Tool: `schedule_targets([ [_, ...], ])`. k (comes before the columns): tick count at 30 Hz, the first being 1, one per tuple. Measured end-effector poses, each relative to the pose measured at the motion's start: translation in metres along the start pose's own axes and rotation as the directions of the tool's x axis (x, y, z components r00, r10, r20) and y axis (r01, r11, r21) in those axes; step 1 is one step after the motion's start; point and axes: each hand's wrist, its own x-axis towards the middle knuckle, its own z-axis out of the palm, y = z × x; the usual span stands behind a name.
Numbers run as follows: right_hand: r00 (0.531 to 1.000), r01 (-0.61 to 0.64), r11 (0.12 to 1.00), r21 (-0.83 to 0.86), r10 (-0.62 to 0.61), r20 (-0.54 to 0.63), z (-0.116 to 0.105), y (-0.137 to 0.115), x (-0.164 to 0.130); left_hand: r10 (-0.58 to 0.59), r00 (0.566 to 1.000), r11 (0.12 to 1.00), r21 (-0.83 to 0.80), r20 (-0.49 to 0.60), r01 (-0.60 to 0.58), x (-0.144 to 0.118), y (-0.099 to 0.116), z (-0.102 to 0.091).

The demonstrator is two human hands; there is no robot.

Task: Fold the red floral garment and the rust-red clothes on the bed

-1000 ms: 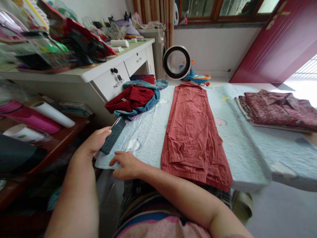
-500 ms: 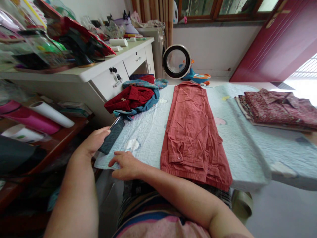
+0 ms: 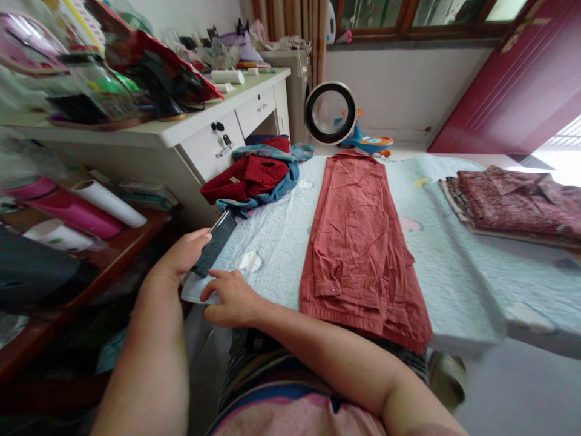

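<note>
My left hand point(image 3: 193, 249) is closed on a dark smartphone point(image 3: 215, 243), held tilted over the near left corner of the quilted pale-blue cover point(image 3: 276, 260). Just right of the phone, my right hand point(image 3: 233, 298) hovers with bent fingers apart and nothing in them. A brick-red long-sleeved shirt point(image 3: 354, 242) lies lengthwise in front of me, its sleeves folded in over the body. Beyond the phone sits a loose heap with a dark red garment point(image 3: 254, 178) on top of a blue patterned one point(image 3: 285, 181).
Folded patterned clothes point(image 3: 508, 200) are stacked at the right. A white desk point(image 3: 209, 142) crowded with items stands at the left, above a brown shelf point(image 3: 113, 248) with a pink bottle point(image 3: 75, 212). A washing machine's round door point(image 3: 331, 113) hangs open at the back.
The whole view has shifted slightly, so things appear a little further right. My left hand still holds the phone, and my right hand stays beside it with little visible change.
</note>
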Motion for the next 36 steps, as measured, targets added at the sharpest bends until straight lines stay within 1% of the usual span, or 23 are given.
schedule_targets([
  [3,0.999,-0.024,1.0,0.006,0.024,0.024,0.005,-0.001,0.004,-0.044,0.999,0.994,-0.098,0.031,0.047,0.002,-0.003,0.0],
  [7,0.996,-0.088,0.995,0.045,0.088,0.018,0.008,-0.002,0.01,-0.053,0.997,0.988,-0.143,0.049,0.06,0.001,-0.002,0.0],
  [12,0.989,-0.149,0.985,0.09,0.149,-0.002,0.007,-0.003,0.015,-0.051,0.996,0.988,-0.139,0.067,0.06,-0.002,0.001,0.0],
  [19,0.984,-0.176,0.976,0.13,0.178,-0.006,0.01,-0.003,0.021,-0.031,0.998,0.992,-0.123,0.059,0.038,-0.002,0.002,0.001],
  [25,0.979,-0.202,0.965,0.167,0.203,0.006,0.008,-0.006,0.021,0.01,0.998,0.994,-0.105,0.064,-0.003,-0.005,0.009,0.001],
  [30,0.975,-0.211,0.955,0.21,0.22,-0.019,0.008,-0.01,0.019,0.025,0.999,0.998,-0.066,0.04,-0.022,-0.004,0.007,0.001],
  [36,0.981,-0.172,0.961,0.217,0.186,-0.049,0.01,-0.015,0.017,0.02,0.998,0.996,-0.082,0.061,-0.015,-0.001,0.0,0.001],
])
